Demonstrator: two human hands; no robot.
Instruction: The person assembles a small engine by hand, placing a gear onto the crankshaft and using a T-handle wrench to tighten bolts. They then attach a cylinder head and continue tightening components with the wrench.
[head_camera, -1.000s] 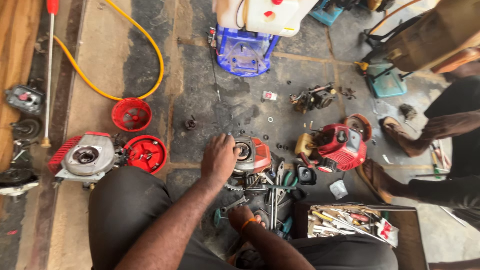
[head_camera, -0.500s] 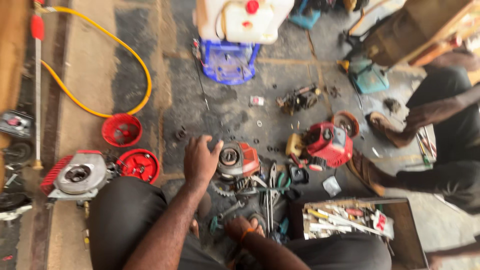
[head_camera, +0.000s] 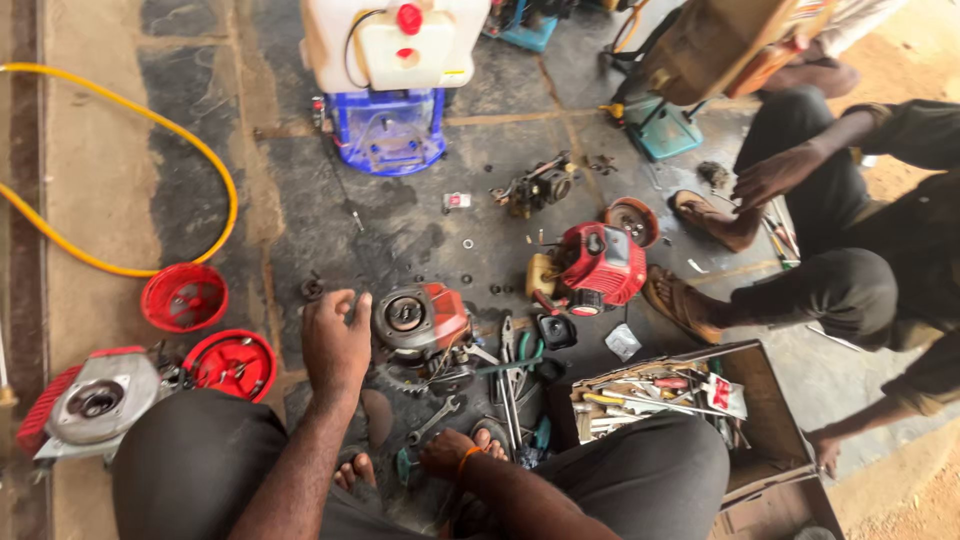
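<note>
Oily stone floor (head_camera: 300, 210) strewn with engine parts (head_camera: 420, 325).

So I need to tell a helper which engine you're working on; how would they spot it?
Start at the white sprayer tank on its blue base and come straight down the dark floor. The small engine lies beside the left hand, red-bodied with a round grey face, nearer than the other red engine.

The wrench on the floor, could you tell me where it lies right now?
In the head view the wrench lies low at centre, just above the right hand and below the small red engine.
</note>
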